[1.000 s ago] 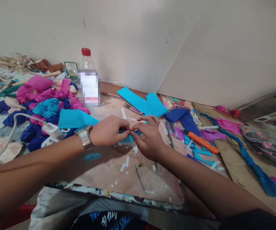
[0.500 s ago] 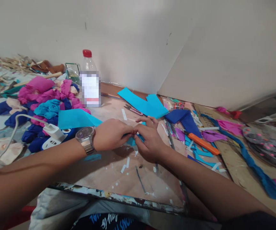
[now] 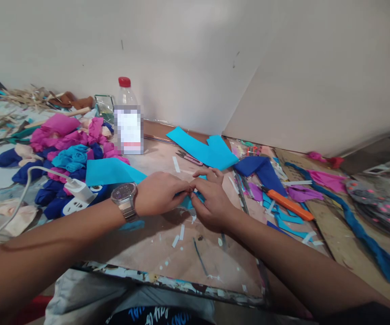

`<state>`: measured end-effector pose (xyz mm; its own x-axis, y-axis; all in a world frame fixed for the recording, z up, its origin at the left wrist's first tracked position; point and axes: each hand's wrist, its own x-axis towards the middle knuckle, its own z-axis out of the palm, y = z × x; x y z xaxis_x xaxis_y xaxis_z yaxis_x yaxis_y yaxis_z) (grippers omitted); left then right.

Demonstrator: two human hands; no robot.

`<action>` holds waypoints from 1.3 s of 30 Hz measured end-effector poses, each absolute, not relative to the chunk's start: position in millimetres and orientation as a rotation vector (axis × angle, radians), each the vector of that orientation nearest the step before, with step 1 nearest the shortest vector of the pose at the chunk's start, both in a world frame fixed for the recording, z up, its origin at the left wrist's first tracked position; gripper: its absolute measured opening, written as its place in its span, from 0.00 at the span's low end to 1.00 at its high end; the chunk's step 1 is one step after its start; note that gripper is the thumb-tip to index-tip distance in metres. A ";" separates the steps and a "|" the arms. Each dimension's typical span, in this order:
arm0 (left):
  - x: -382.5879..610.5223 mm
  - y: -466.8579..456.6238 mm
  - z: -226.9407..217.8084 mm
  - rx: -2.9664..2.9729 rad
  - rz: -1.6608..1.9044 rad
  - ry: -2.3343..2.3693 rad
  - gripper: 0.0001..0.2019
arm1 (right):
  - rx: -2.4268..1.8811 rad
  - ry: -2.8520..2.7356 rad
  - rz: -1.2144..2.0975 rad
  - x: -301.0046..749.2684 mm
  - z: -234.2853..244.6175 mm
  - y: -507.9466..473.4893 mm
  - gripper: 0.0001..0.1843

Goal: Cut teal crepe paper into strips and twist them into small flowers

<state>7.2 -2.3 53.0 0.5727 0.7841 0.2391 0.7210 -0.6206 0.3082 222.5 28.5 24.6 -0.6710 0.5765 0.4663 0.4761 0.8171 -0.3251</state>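
Far left: heap of crumpled pink, navy and turquoise paper pieces [image 3: 66, 149] lying beside a white charger plug [image 3: 80, 192]. Clear plastic bottle with red cap [image 3: 127, 122] standing far, its label blurred and unreadable. Centre: left hand [image 3: 159, 194], wearing a steel wristwatch [image 3: 124, 198], and right hand [image 3: 211, 201] are both pinching a small turquoise paper scrap [image 3: 185, 202], fingertips closed on it. Right: orange utility knife [image 3: 290, 204] lying among turquoise strips.

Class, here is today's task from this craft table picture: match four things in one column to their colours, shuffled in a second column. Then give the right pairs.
Things:
1 bottle cap
2 utility knife
3 plug
4 scrap pinched by the left hand and right hand

Colours:
A light blue
B white
C red
D orange

Pairs: 1-C; 2-D; 3-B; 4-A
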 end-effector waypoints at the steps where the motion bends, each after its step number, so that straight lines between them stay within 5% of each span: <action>1: 7.1 -2.2 53.0 2.625 0.535 1.282 0.11 | -0.782 -2.411 0.239 222.6 24.3 28.7 0.05; 39: -2.8 4.1 60.5 2.437 0.470 1.301 0.13 | -0.829 -2.422 0.238 221.9 27.5 28.9 0.08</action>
